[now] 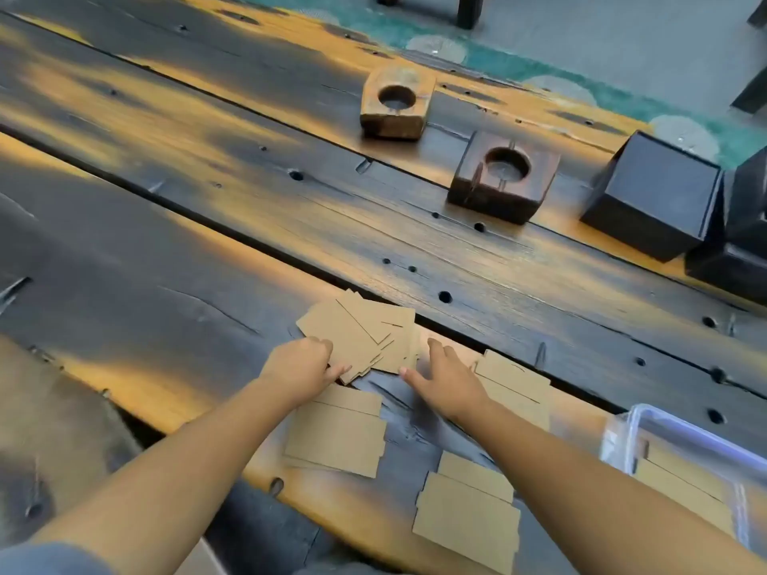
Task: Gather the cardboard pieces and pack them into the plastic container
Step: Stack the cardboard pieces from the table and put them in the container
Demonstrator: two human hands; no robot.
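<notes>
Cardboard pieces: flat tan rectangles; fanned pile [365, 338] mid-desk, flatter stacks [336, 437] near its front edge.
Left hand [301, 367]: fingers curled, pinching the pile's near corner.
Right hand [446, 381]: open, spread beside the pile.
Plastic container [622, 441]: clear, lower right, cardboard inside.
Desk [186, 209]: bare planks left.

text: none legible | labels: none | numbers: none | signs: none

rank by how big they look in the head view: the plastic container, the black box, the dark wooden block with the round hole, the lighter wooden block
1. black box
2. dark wooden block
3. lighter wooden block, close to the dark one and farther away, so unsure

The plastic container is cut off by the frame edge, so it cannot be ranked.
</notes>
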